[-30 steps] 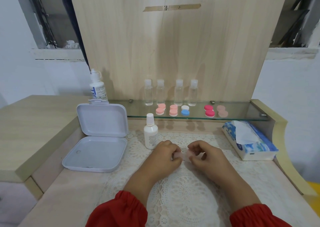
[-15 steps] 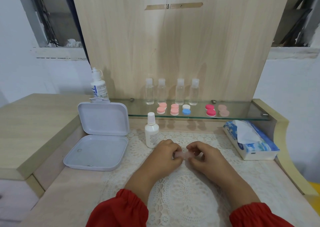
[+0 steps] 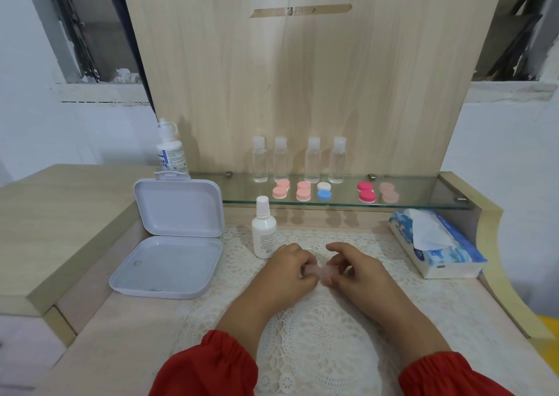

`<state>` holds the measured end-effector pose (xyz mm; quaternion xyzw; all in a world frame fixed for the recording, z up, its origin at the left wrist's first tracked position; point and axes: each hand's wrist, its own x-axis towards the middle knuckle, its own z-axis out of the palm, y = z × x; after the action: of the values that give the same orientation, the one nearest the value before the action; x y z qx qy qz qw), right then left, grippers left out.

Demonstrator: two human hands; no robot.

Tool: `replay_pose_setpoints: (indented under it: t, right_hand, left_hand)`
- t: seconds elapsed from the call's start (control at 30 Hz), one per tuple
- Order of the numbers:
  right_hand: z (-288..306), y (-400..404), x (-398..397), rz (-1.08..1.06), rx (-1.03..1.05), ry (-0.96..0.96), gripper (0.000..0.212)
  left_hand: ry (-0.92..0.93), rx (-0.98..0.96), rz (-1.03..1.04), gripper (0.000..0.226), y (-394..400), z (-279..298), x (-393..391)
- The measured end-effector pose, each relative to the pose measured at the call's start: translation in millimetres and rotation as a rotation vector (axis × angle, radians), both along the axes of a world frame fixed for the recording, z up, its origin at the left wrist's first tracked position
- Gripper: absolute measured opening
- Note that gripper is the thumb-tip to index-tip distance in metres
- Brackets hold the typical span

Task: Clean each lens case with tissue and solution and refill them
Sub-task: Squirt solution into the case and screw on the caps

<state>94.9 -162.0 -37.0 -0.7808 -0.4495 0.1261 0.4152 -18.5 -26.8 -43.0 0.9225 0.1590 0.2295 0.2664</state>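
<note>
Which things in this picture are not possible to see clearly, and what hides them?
- Pale pink lens case, head view: the fingers of the left hand and right hand cover most of it, so whether its caps are on cannot be told.
- Label on the small white bottle, head view: print too small to read.
- Label on the tall bottle, head view: its lower part sits behind the white box lid.

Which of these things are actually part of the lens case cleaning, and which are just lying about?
Part of the job:
- pale pink lens case, held by left hand and right hand
- white solution bottle
- tissue pack
- lens cases on the glass shelf

Just lying about:
- open white box
- four clear bottles
</note>
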Motion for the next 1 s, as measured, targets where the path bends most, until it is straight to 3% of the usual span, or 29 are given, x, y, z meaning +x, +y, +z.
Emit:
replay_pose_setpoints:
  t: [0.2,0.5,0.7,1.0]
  right_hand:
    - [0.0,1.2,-1.4,0.039,-0.004,-0.017,0.055]
    - [-1.9,3.0,-1.4,0.057,0.017,-0.003,0.044]
    - [-5.9,-0.1,4.0,0.11,0.029,0.035,0.068]
    - [-1.4,2.6,-1.0,0.054,0.026,0.063,0.071]
  left_hand:
    - [0.001,0.004,-0.002,0.016,0.6,0.2,-0.5]
    - [-0.011,-0.007,-0.005,0.016,0.4,0.1,0.0]
    - [0.002,0.0,-0.002,0.018,0.5,0.3,0.0]
    - [-0.011,0.0,0.001,0.017,1.2,-1.1,0.1]
